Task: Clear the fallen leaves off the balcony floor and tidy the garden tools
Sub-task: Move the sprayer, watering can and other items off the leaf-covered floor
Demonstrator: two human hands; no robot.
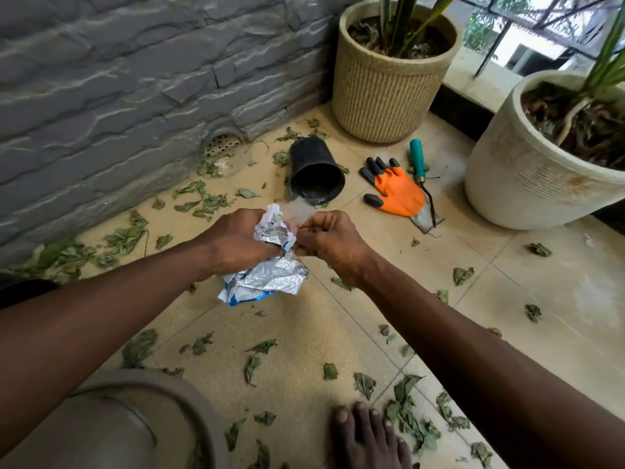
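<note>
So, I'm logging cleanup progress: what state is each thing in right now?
foil wrapper: crumpled, held in both hands
left hand: grips wrapper
right hand: pinches wrapper
black pot: tipped on its side
glove: flat on floor
trowel: lying beside glove
leaves: scattered over floor

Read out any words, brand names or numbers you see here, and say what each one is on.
No text here can be read.
Crumpled foil wrapper, held in the left hand and right hand: blue and white print, too crumpled and blurred to read.
Orange glove, trowel, black pot: no lettering shows.
</note>
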